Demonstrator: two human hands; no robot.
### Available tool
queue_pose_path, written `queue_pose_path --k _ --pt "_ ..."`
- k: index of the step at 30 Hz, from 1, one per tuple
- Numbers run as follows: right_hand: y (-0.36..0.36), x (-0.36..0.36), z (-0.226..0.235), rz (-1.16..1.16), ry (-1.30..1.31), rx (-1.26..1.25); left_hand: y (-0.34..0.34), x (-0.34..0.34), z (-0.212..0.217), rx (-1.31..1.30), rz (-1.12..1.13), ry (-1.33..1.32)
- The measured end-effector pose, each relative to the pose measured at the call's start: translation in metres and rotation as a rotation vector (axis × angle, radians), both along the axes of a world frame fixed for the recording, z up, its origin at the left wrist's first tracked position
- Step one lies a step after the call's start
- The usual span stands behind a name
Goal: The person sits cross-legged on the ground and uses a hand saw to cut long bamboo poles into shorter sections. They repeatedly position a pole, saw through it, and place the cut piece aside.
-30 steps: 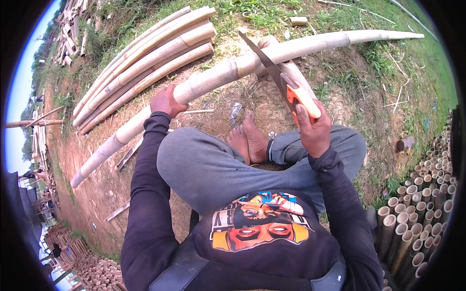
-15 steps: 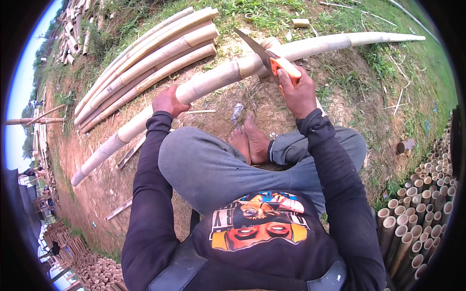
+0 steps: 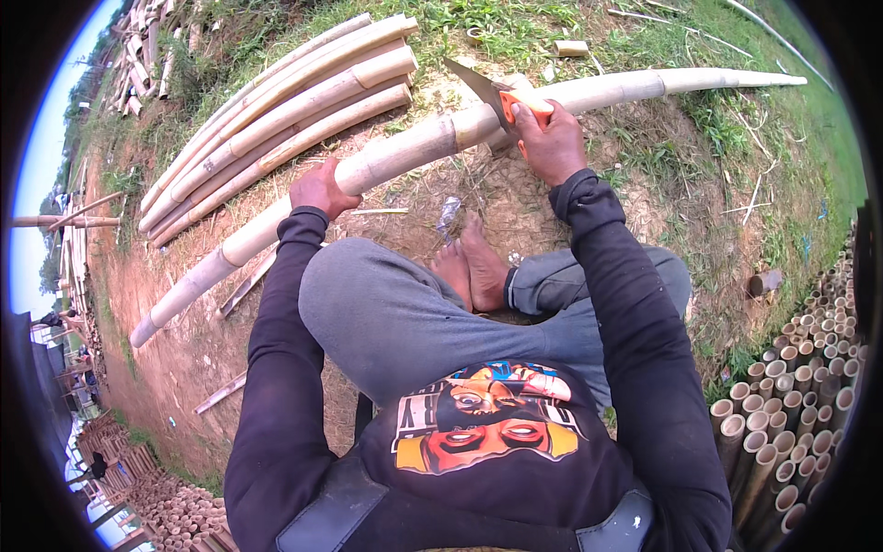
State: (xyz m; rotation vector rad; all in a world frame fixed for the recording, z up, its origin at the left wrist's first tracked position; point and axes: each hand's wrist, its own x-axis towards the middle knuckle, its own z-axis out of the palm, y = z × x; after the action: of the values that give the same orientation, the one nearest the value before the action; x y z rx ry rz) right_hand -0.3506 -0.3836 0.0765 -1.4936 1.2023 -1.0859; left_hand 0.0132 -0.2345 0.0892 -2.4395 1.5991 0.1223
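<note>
A long pale bamboo pole [image 3: 405,156] runs across in front of me, from the lower left up to the far right. My left hand [image 3: 322,189] is wrapped round its left part. Gripped in my right hand [image 3: 554,143] is a handsaw [image 3: 480,89] with an orange handle and a dark blade. The blade points up and left and lies across the pole, just right of a dark node ring. Part of the handle is hidden under my fingers. A short support piece [image 3: 499,140] shows partly under the pole near the saw.
Several cut bamboo poles [image 3: 294,115] lie stacked on the ground at the far left. Upright bamboo tubes [image 3: 782,405] crowd the lower right. My bare feet [image 3: 474,267] rest crossed below the pole. A short bamboo piece [image 3: 570,48] lies on the grass beyond it.
My right hand and the saw have moved a little up and left, away from me, so less blade shows beyond the pole's near side. The left hand stays on the pole.
</note>
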Motion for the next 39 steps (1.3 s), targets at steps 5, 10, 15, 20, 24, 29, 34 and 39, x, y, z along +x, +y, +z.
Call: queue_pose_path --k 5,10,15,20,24,29,34,39 --pt "0.152 -0.126 0.025 0.006 -0.07 0.018 0.002 0.003 -0.004 -0.037 -0.04 0.002" --pt "0.171 -0.125 0.043 -0.019 -0.065 -0.076 0.001 0.008 -0.015 -0.074 -0.039 0.01" --pt "0.015 -0.015 -0.005 0.044 -0.036 -0.185 0.0 0.008 -0.006 -0.02 -0.037 0.005" --pt "0.102 -0.076 -0.012 0.003 -0.047 -0.138 0.001 0.006 -0.004 -0.008 -0.02 0.015" --pt "0.206 -0.152 0.036 -0.02 -0.109 0.04 0.001 0.007 -0.011 -0.046 -0.047 -0.001" --pt "0.1 -0.068 0.017 0.009 -0.066 0.015 -0.001 0.005 -0.011 0.002 -0.014 0.003" --pt "0.008 0.001 -0.032 0.0 -0.026 -0.142 -0.004 0.003 0.0 0.051 0.005 0.027" --pt "0.165 -0.124 0.018 -0.014 -0.06 0.016 0.0 0.007 -0.008 -0.015 -0.032 0.024"
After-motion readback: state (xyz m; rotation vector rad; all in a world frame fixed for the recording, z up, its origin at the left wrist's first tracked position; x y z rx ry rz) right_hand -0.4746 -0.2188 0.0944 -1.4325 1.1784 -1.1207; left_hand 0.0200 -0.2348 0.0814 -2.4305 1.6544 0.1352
